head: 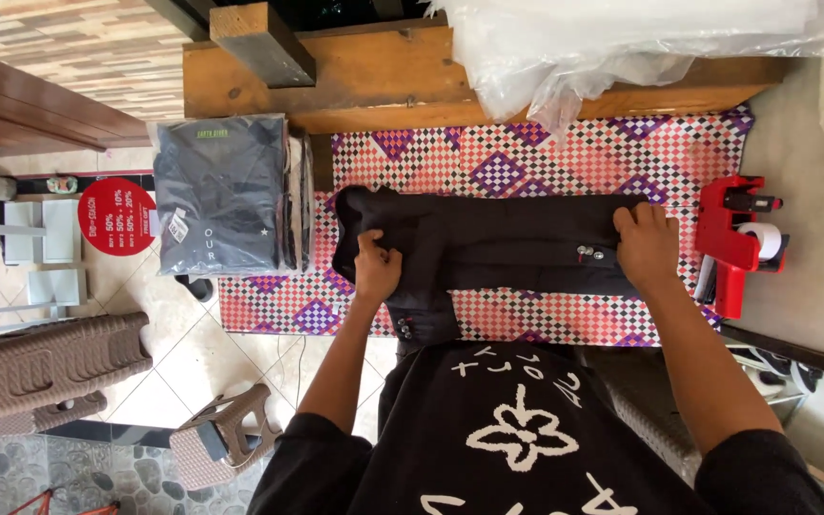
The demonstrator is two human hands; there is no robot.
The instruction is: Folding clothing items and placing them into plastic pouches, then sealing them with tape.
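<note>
Black fabric fills the near edge of the view, the person's own printed shirt, and just beyond it both hands rest on a dark garment laid lengthwise across a checkered cloth in red, white and purple. The left hand pinches a fold of the sleeve end between curled fingers; the right hand presses down flat with fingers closed over the opposite end. Folding neatly here seems to call for keeping the right end pinned while the left draws its fold straight and smooth. A red tape dispenser sits just right of the cloth, a stack of bagged dark shirts to its left. Farthest off, clear plastic bags lie heaped on a wooden bench.
</note>
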